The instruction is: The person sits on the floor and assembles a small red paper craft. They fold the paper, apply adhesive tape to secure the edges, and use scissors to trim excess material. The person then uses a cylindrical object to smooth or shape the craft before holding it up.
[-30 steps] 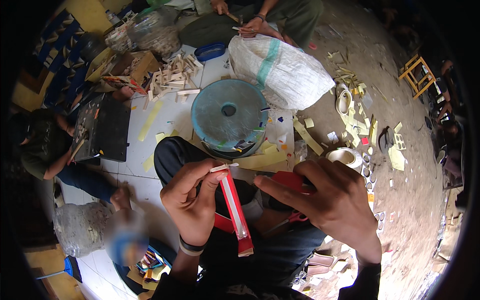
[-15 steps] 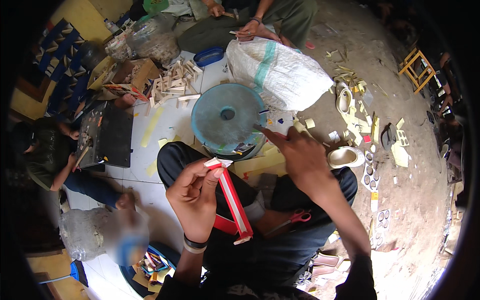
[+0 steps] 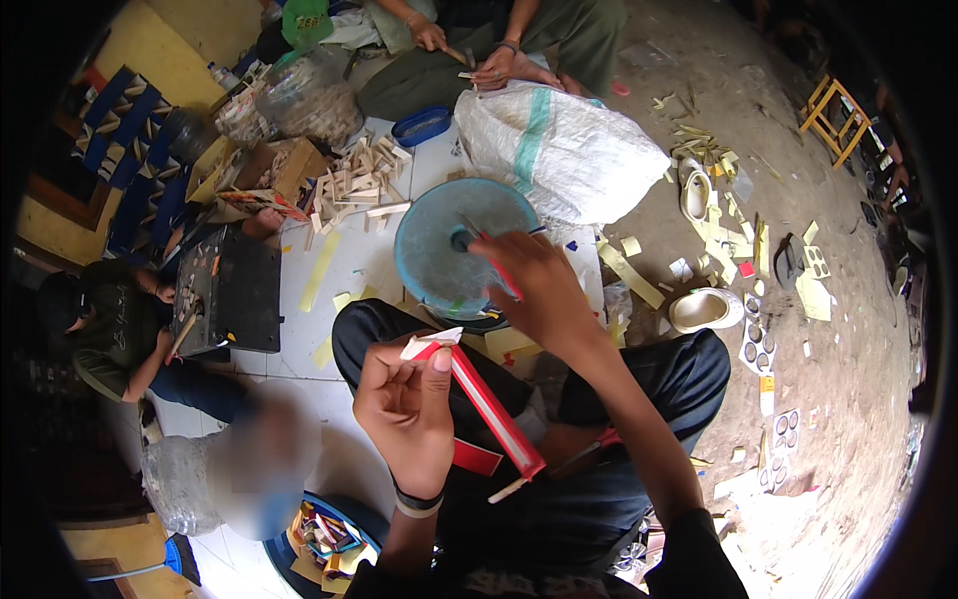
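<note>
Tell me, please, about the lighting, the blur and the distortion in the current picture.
Head view: strong light washes out the ground at lower right; head view: the right hand looks slightly smeared, the left hand and its red-and-white strip sharper; head view: a blurred patch hides detail at lower left, and fisheye darkness rounds the corners.

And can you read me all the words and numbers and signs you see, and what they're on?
I won't copy out words, but here is where writing shows:
Green round thing at the top: dark lettering.
Seated co-worker's shirt at the left: pale lettering, too small to read.
Camera wearer's shirt at the bottom: pale marks, cut off, unreadable.
Red-and-white strip in the left hand: none I can make out.
</note>
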Demonstrator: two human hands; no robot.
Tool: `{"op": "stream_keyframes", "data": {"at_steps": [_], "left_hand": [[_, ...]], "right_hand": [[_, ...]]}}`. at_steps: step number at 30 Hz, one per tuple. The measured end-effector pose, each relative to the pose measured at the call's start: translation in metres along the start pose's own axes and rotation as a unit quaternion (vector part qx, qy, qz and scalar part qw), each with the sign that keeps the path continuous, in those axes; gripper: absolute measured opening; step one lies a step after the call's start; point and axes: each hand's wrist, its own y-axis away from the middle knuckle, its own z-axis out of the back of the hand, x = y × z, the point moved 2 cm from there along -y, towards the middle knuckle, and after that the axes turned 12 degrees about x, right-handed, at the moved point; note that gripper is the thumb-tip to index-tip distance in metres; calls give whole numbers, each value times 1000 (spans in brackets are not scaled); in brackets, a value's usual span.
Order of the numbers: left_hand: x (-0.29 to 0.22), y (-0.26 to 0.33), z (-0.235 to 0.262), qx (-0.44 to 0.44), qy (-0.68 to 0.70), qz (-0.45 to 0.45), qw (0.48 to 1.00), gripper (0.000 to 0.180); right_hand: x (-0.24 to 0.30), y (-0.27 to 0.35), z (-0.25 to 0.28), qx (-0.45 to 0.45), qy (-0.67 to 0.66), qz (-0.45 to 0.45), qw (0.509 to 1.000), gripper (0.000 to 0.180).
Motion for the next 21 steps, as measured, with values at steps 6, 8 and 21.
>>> {"op": "stream_keyframes", "data": {"at_steps": [6, 8, 21], "left_hand": [[8, 0, 2, -35, -7, -39, 999, 15], [9, 3, -4, -32, 6, -46, 998, 16], [11, 10, -16, 54, 371, 51, 925, 39]], "right_hand": [[74, 62, 36, -19, -337, 39, 940, 59], [87, 67, 28, -95, -330, 86, 935, 54], [117, 78, 25, -193, -400, -33, 895, 36]]}}
